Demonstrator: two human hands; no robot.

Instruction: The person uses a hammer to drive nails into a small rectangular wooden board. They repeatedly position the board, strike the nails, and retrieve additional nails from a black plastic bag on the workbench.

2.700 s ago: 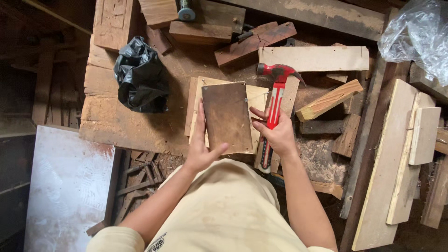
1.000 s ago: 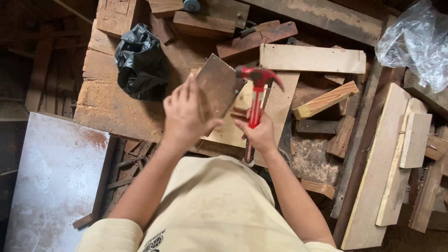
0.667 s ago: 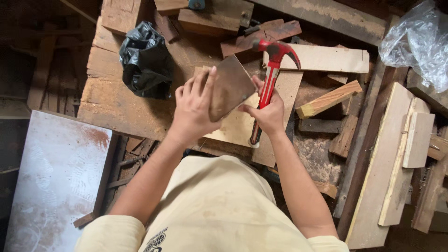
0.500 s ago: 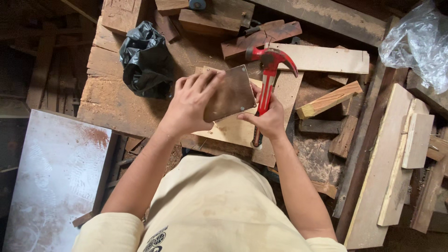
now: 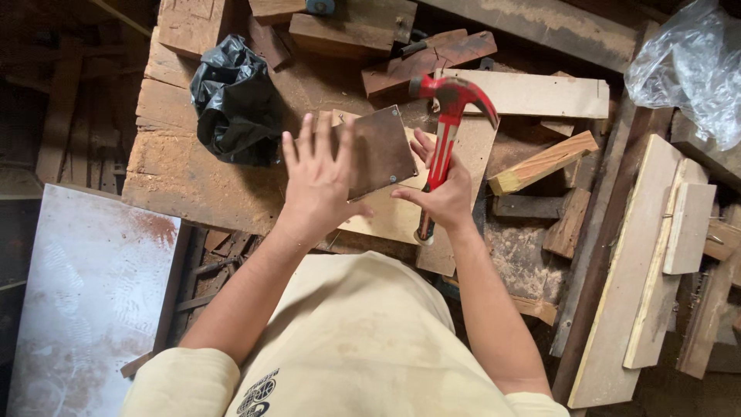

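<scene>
Hands are working over a cluttered wooden workbench (image 5: pixel 177 185), seen from above w/ the head cam. Left hand (image 5: pixel 320 181) is pressing flat against a dark brown square panel (image 5: pixel 382 150), fingers spread open and straight, thumb hooking under the panel's lower edge; it's holding the panel tilted, lifted off the bench surface. Right hand (image 5: pixel 444 197) is gripping a red claw hammer (image 5: pixel 448 123) around the handle, fingers closed on it, head pointing up and away from the person, claw curving to the right. Hammer shaft is sitting just beside the panel's right edge; can't tell if they're touching.

Panel is hanging over a pale plywood sheet (image 5: pixel 390 220) lying flat on the bench. Small nail or screw heads are showing at the panel's corners.

Around them: crumpled black plastic bag (image 5: pixel 235 104) is lying left of the panel, near the left hand's fingertips. Long pale board (image 5: pixel 540 93) is lying behind the hammer head. Short light wood block (image 5: pixel 544 162) is sitting angled to the right of the hammer. Reddish-brown scrap pieces (image 5: pixel 432 58) are piled at the far side. Clear plastic bag (image 5: pixel 691 69) is bunched at top right. Long planks (image 5: pixel 641 262) are leaning along the right side. White, dusty sheet (image 5: pixel 85 293) is lying lower left, below bench level.
</scene>
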